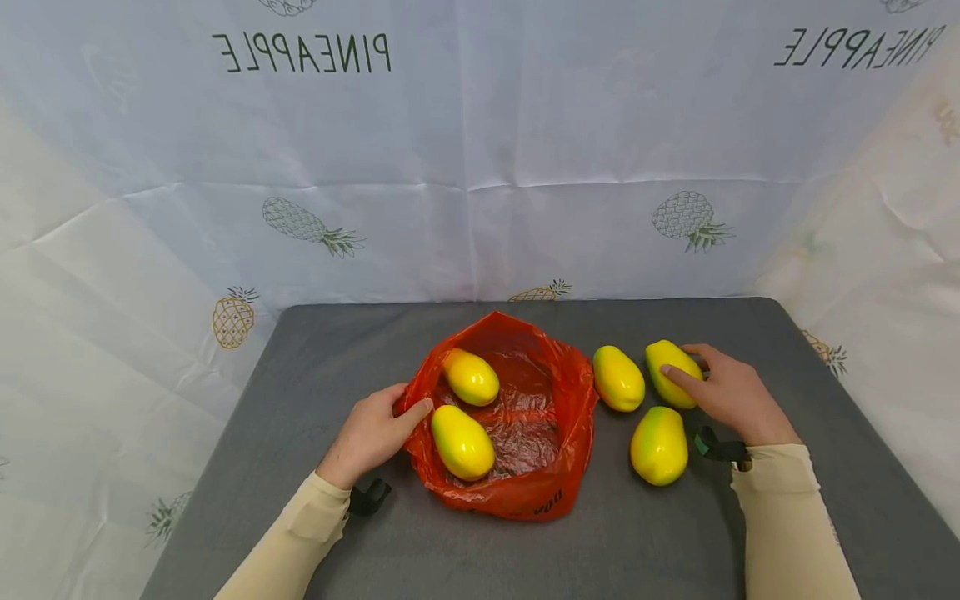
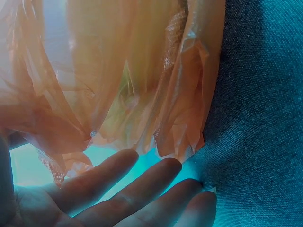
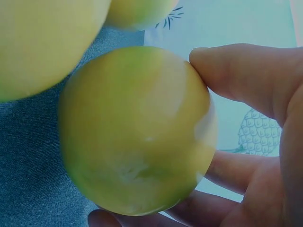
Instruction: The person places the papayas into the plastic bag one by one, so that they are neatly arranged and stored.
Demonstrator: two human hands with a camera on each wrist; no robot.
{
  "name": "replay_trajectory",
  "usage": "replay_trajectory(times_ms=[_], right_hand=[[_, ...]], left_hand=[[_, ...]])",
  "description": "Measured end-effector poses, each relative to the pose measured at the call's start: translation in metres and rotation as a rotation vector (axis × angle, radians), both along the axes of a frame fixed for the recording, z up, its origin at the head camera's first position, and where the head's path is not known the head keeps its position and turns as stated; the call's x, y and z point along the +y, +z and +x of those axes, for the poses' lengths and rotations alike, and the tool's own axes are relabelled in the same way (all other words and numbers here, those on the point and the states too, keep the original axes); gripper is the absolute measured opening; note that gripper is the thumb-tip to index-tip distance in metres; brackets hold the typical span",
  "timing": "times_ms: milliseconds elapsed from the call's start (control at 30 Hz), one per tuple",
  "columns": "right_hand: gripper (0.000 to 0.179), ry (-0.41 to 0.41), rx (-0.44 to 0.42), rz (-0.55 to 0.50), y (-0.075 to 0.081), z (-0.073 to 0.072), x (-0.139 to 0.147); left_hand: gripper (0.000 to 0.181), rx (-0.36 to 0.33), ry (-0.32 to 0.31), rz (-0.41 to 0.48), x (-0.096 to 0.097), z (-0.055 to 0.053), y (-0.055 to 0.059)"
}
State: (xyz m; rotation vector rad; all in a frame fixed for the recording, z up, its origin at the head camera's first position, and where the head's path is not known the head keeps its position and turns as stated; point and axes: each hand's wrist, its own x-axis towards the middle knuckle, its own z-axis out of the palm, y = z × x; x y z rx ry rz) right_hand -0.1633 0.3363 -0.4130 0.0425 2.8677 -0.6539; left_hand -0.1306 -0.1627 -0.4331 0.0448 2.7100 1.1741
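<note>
An open red plastic bag (image 1: 521, 492) stands on the dark table, with a yellow papaya (image 1: 471, 377) at its back left and another papaya (image 1: 462, 443) nearer the front. My left hand (image 1: 377, 431) pinches the bag's left rim, thumb over the edge; in the left wrist view its fingers (image 2: 147, 184) extend along the outside of the film. To the right of the bag, my right hand (image 1: 723, 392) grips a yellow-green papaya (image 1: 667, 371) between thumb and fingers. That papaya (image 3: 137, 132) fills the middle of the right wrist view.
Two more papayas lie on the table (image 1: 592, 550): one papaya (image 1: 618, 379) right beside the bag's right side, the other papaya (image 1: 659, 446) in front of the gripped one. A white pineapple-print cloth (image 1: 465, 125) hangs behind the table and along both sides.
</note>
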Motion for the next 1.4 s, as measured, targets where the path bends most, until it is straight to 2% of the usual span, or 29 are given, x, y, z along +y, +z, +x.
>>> replay_trajectory(times_ms=[500,1000,1167,1400], right_hand=[[0.096,0.001,0.005,-0.005,0.012,0.003,-0.002],[0.091,0.061,0.09,-0.011,0.029,0.009,-0.028],[0.089,0.079,0.132,0.006,0.041,0.006,-0.036],[0.087,0.111,0.171,-0.011,0.066,0.002,-0.058]], left_hand=[[0.042,-0.003,0.003,-0.013,0.0,-0.001,0.001],[0.039,-0.01,0.003,-0.001,0.002,0.0,0.001],[0.037,-0.005,0.003,0.01,0.003,0.001,0.0],[0.037,-0.007,0.006,0.02,0.002,0.001,-0.002]])
